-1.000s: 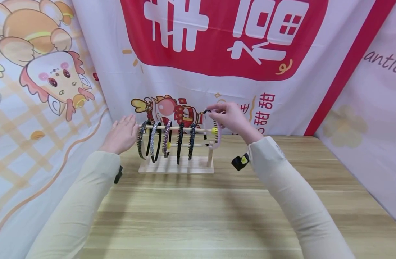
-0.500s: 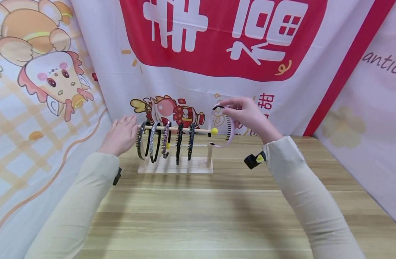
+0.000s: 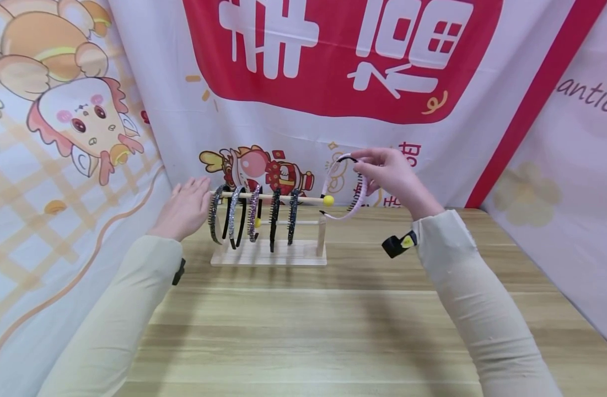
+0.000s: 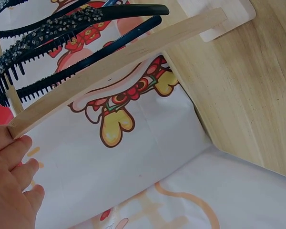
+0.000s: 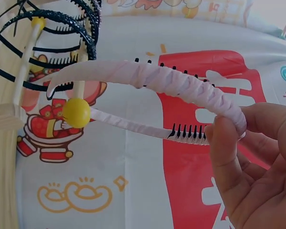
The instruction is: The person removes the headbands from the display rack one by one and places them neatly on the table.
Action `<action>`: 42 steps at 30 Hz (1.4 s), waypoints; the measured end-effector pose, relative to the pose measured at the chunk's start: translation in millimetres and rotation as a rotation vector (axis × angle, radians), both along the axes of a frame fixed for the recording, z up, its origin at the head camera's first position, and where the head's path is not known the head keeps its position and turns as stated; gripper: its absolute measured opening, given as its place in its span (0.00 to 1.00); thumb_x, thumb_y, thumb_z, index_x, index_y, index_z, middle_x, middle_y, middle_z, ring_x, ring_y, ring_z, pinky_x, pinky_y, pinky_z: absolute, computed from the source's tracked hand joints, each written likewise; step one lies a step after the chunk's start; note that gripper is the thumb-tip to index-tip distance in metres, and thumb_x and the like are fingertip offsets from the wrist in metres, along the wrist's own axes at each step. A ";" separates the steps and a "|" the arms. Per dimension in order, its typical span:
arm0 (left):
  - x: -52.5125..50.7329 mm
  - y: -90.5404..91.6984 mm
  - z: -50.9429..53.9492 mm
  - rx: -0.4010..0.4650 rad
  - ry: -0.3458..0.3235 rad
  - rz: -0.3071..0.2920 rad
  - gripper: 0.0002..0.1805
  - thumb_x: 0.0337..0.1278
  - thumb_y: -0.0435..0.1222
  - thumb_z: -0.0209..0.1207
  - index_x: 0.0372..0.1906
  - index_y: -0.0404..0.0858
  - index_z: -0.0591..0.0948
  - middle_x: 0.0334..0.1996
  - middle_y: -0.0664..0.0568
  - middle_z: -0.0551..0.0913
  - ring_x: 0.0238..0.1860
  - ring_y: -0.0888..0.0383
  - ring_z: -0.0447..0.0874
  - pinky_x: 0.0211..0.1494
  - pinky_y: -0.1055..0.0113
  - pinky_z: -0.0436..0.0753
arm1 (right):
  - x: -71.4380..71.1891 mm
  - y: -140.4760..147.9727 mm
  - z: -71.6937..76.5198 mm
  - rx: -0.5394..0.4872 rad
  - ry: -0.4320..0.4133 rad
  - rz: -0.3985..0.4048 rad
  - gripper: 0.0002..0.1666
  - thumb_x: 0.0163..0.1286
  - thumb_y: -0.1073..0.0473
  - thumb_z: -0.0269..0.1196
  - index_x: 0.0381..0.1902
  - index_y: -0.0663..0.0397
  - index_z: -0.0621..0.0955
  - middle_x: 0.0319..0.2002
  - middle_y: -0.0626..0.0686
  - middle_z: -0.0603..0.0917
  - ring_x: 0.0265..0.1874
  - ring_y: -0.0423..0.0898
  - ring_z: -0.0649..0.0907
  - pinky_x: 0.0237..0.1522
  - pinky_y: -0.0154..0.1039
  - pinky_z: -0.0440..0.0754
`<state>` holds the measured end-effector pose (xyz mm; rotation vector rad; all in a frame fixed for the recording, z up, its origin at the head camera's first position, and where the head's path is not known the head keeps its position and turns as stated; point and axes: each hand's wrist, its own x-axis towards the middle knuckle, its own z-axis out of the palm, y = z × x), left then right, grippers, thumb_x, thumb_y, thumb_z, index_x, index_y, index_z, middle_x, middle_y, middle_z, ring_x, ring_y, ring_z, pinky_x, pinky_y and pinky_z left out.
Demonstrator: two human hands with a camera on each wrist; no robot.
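My right hand pinches a pale pink headband between thumb and fingers. In the right wrist view the headband is wrapped in fabric and has black teeth inside; its open ends reach near the yellow ball on the rod's tip. My left hand rests with extended fingers against the left end of a wooden headband stand. In the left wrist view its fingers touch the top of the upright post. Several dark and glittery headbands hang on the stand.
The stand is on a wood-grain table. Behind it hangs a white and red printed cloth, with further printed cloths at the left and right sides. The stand's lower rod ends in a wooden upright.
My right hand has drawn the pink headband rightward, off the upper rod's end past the yellow ball. The left hand has stayed at the stand's left end.
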<state>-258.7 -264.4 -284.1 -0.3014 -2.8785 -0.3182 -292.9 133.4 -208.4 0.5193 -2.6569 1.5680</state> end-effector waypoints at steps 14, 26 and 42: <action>1.0 0.2 1.2 0.000 -0.003 0.002 0.30 0.72 0.43 0.25 0.69 0.27 0.51 0.68 0.33 0.48 0.68 0.37 0.40 0.69 0.48 0.34 | -9.1 36.9 -10.1 -0.077 -0.027 -0.051 0.28 0.65 0.51 0.61 0.60 0.52 0.73 0.49 0.58 0.78 0.35 0.52 0.82 0.34 0.39 0.84; 1.5 0.8 0.2 0.000 -0.004 0.003 0.30 0.72 0.43 0.26 0.68 0.26 0.50 0.68 0.33 0.48 0.68 0.37 0.40 0.69 0.48 0.35 | -24.4 55.2 -47.6 -0.235 -0.091 -0.120 0.25 0.67 0.57 0.58 0.61 0.57 0.71 0.40 0.60 0.75 0.28 0.45 0.82 0.35 0.41 0.84; 0.4 0.3 -1.4 0.002 0.007 0.003 0.30 0.72 0.43 0.26 0.68 0.26 0.50 0.68 0.33 0.48 0.68 0.37 0.40 0.69 0.47 0.37 | -43.3 62.5 -112.5 -0.380 -0.208 -0.164 0.24 0.69 0.65 0.53 0.62 0.64 0.67 0.40 0.59 0.71 0.30 0.43 0.79 0.37 0.39 0.83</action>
